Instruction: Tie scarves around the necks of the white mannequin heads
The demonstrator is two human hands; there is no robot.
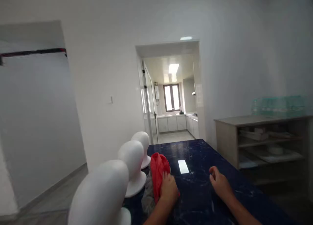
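My left hand (pixel 169 187) is closed on a piece of bright red cloth (pixel 158 169), with the fingers pressed into its right side. Under and beside the red cloth lies a bunched grey, fuzzy-looking fabric (pixel 148 197). My right hand (pixel 219 182) hovers over the right part of the dark blue table (pixel 195 202), loosely curled, its thumb and forefinger a little apart and nothing visible between them. Along the table's left side stand three white mannequin heads: a near one (pixel 102 189), a middle one (pixel 132 158) and a far one (pixel 141 140).
A wooden shelf unit (pixel 226 136) stands to the right, with shrink-wrapped bottles (pixel 278 105) on top and boxes on its shelves. Beyond the table's far edge a doorway opens onto a kitchen with white cabinets (pixel 172 123). White walls surround the area.
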